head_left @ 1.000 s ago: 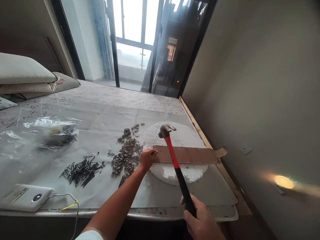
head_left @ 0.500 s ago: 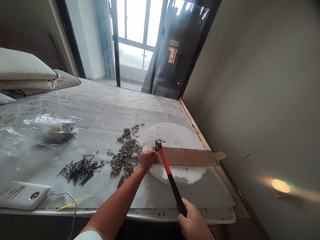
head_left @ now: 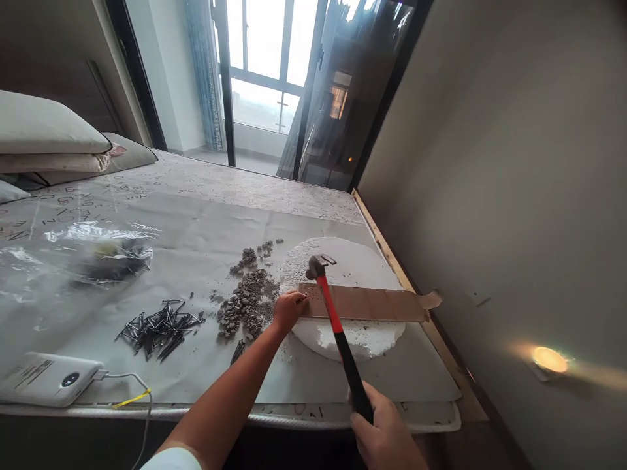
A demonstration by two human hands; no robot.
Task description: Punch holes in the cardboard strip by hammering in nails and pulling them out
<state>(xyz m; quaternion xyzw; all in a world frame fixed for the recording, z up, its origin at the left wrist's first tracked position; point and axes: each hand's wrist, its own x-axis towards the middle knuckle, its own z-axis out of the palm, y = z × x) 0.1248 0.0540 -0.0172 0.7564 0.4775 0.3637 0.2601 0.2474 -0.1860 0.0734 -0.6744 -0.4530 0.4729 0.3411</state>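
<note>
Twelve o'clock is toward the window. The right hand [head_left: 385,427] is wrapped around the black lower handle of a claw hammer [head_left: 336,316], its grip clamped firm. The hammer's red upper handle slants toward eleven o'clock and crosses in front of a brown board [head_left: 377,303]; how high its head is raised cannot be told.

The left hand [head_left: 289,308] is at the board's nine o'clock end, its grip pinched together on what appears to be a nail [head_left: 306,297], too small to make out fully. Rows of small dark dots mark the board near those fingertips.

The board lies across a round white foam slab [head_left: 365,264], its torn end jutting past the slab's edge at three o'clock. At nine o'clock from the left hand is a heap of grey gravel [head_left: 247,303]; farther out, between eight and nine, is a tangled pile of nails [head_left: 159,329]. From that pile, a clear plastic bag [head_left: 78,258] lies toward ten o'clock and a white power bank [head_left: 49,378] with a cable [head_left: 132,376] toward eight. All this rests on a grey sheet [head_left: 189,258] spread over a mattress [head_left: 220,173].
</note>
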